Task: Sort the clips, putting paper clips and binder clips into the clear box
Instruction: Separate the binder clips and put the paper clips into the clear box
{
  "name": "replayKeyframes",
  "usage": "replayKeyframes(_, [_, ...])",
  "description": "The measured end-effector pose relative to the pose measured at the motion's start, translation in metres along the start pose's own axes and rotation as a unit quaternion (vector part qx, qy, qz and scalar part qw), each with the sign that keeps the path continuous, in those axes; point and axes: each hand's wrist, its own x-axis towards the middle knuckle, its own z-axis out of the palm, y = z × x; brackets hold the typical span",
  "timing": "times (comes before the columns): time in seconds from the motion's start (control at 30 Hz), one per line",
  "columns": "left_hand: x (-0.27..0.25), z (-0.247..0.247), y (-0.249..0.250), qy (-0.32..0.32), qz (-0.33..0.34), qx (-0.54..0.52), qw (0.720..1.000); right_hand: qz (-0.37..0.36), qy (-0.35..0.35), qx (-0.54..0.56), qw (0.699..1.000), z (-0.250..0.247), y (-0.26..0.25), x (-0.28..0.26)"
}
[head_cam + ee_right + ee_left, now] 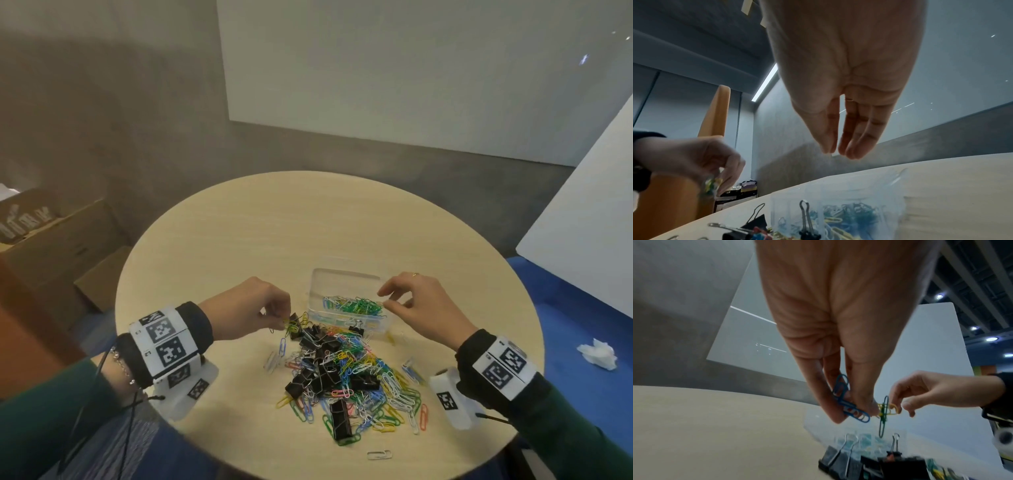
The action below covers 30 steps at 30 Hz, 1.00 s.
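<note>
Cardboard boxes (65, 246) sit on the floor at far left, off the round table (239, 233). Left hand (246, 308) is over the table's left-centre, fingers curled, pinching a small bunch of paper clips (851, 408): blue ones betw. the fingertips, plus yellow and green ones dangling; the left wrist view shows this clearly. Just below and right of it lies the mixed pile (346, 373), coloured paper clips w/ black binder clips (340, 419) tangled in, near the table's front edge. One silver clip (379, 454) lies apart, closer to the edge. Clear box (329, 277) stands just behind the pile, some paper clips already inside, mostly green and blue. Right hand (421, 308) hovers over the box's right end, fingers relaxed and nearly straight, holding nothing. Crumpled tissue (597, 353) lies far right.
</note>
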Motion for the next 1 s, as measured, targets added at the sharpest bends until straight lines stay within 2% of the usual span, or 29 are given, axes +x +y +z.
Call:
replayKeyframes(0.17, [0.015,-0.017,0.013,0.016,0.020,-0.018,1.000,-0.020,-0.024,0.001,1.000,-0.001,0.002,-0.014])
replayKeyframes(0.4, [0.074,-0.014,0.035,0.050,0.033,-0.032,0.998,-0.013,-0.038,0.017,0.999,-0.002,0.002,-0.020])
replayKeyframes(0.6, [0.095,0.004,0.033,0.005,-0.003,-0.019,1.000,-0.010,-0.066,0.021,0.998,-0.003,0.001,-0.030])
replayKeyframes(0.77, [0.093,0.010,0.032,-0.005,0.006,-0.007,1.000,0.008,-0.074,0.002,0.997,-0.005,0.006,-0.029])
replayKeyframes(1.0, [0.084,0.018,0.029,-0.060,-0.001,0.047,0.997,0.008,-0.142,0.013,0.990,0.016,-0.011,-0.024])
